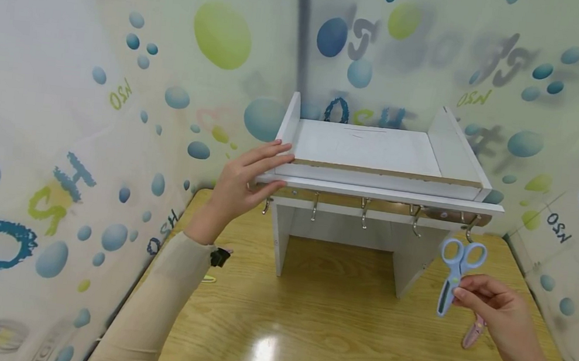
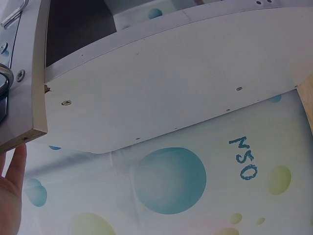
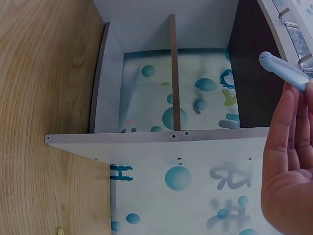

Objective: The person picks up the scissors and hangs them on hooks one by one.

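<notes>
A pair of light blue scissors [image 1: 451, 280] is pinched by the blades between the thumb and fingers of my right hand [image 1: 500, 311]. Its handle loops point up, just below the rightmost hook [image 1: 471, 229]. In the right wrist view only part of the blue scissors [image 3: 283, 71] shows. My left hand [image 1: 247, 179] rests on the left end of a white shelf unit [image 1: 374, 180], fingers extended over its side and thumb along the front rail. Several metal hooks [image 1: 364, 215] hang in a row from that rail.
Pink scissors [image 1: 473, 332] lie on the wooden table [image 1: 317, 319], partly behind my right hand. A small yellow-green item [image 1: 209, 279] lies near my left wrist. Patterned cloth walls [image 1: 213, 96] enclose the table behind and at both sides.
</notes>
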`<action>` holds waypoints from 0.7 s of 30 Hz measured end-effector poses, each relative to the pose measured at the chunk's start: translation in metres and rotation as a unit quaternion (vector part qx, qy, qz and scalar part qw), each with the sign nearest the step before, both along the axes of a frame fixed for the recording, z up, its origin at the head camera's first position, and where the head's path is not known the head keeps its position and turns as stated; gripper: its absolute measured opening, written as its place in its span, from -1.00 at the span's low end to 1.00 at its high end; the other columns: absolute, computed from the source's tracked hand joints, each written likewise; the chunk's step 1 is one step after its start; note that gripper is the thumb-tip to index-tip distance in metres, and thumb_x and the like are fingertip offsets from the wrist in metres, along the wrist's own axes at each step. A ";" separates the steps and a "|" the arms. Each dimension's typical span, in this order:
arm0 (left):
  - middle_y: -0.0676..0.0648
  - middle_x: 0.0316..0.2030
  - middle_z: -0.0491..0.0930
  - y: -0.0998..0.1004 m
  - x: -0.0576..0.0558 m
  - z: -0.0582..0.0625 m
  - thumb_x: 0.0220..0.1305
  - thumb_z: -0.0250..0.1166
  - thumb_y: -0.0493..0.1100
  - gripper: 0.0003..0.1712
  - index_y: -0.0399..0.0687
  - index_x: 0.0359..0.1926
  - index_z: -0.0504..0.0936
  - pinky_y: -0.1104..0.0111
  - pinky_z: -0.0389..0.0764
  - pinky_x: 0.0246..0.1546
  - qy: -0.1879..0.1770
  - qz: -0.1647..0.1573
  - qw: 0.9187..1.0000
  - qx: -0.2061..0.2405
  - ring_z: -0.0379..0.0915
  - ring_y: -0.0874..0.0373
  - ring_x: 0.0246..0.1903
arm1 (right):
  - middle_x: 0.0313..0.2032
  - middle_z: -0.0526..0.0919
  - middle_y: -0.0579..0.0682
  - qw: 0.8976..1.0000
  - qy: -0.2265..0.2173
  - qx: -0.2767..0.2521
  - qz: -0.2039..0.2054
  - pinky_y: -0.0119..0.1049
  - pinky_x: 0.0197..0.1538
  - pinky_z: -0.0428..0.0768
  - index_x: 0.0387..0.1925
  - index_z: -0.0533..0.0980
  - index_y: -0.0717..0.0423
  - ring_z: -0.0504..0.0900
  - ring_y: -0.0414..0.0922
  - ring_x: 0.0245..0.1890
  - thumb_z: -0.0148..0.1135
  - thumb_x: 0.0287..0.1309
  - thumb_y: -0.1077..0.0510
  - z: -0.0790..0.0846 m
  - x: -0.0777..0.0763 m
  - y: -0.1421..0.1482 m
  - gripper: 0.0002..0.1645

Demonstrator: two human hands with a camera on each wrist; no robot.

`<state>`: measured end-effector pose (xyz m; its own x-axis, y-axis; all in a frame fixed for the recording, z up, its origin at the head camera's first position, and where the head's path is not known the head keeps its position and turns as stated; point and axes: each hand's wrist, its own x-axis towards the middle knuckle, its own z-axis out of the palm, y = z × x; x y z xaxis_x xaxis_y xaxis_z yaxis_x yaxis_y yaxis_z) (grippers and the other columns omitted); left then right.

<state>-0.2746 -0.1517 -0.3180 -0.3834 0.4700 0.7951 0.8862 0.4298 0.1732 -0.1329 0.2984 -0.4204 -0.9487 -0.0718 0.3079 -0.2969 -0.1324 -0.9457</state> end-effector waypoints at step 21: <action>-0.16 0.25 0.57 0.000 -0.002 -0.002 0.15 0.47 -0.26 -0.44 -0.11 0.21 0.62 0.22 0.41 0.41 0.004 -0.007 1.000 0.005 0.39 -0.07 0.36 | -0.31 0.78 -0.17 0.998 -0.059 -0.010 -0.021 -0.49 -0.20 0.71 -0.22 0.67 0.11 0.75 -0.30 -0.32 0.06 0.32 0.51 -0.012 -0.005 0.012 -0.65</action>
